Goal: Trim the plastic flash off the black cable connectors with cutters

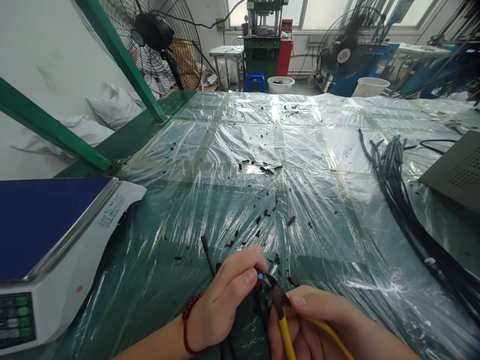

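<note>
My left hand (pixel 225 295) is closed in a pinch on the end of a black cable (pixel 207 255), which has a small blue tip (pixel 260 275) at the fingertips. A red bead bracelet sits on that wrist. My right hand (pixel 322 325) grips yellow-handled cutting pliers (pixel 279 305), and their dark jaws meet the cable's tip. Both hands are low over a green table (pixel 150 280) covered in clear plastic sheeting. Small black offcuts (pixel 262 220) lie scattered just beyond the hands.
A white weighing scale (pixel 56 250) with a blue platform stands at the left. A long bundle of black cables (pixel 397 190) lies at the right beside a grey box (pixel 457 175). Green frame bars (pixel 112 50), fans, buckets and machines stand behind the table.
</note>
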The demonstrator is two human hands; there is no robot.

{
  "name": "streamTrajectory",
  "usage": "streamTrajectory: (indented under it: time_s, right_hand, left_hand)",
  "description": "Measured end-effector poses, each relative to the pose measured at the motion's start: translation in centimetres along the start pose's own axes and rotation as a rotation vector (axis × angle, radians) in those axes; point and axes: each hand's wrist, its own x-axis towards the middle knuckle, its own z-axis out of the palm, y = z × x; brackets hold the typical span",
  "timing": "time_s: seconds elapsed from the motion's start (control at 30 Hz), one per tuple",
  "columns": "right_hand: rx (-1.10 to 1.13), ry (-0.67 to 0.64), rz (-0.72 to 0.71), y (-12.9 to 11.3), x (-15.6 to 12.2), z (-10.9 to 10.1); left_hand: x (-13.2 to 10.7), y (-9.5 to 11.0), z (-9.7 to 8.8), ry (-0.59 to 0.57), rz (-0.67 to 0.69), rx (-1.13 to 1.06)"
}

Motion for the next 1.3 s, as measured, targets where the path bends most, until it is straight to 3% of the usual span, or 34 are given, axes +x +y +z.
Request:
streamTrajectory:
  time_s: [0.23, 0.57, 1.3]
  right_hand:
    - [0.084, -0.013, 0.039, 0.2, -0.2, -0.2]
    - [-0.037, -0.078, 0.125, -0.2, -0.2, -0.5]
    - [-0.02, -0.095, 0.245, 1.4, 0.9, -1.9]
  left_hand:
    - [0.4, 0.5, -0.1, -0.092, 0.07, -0.017]
    - [0.5, 0.2, -0.7, -0.167, 0.11, 0.019]
    - [0.9, 1.1, -0.5, -0.297, 0.077, -0.005]
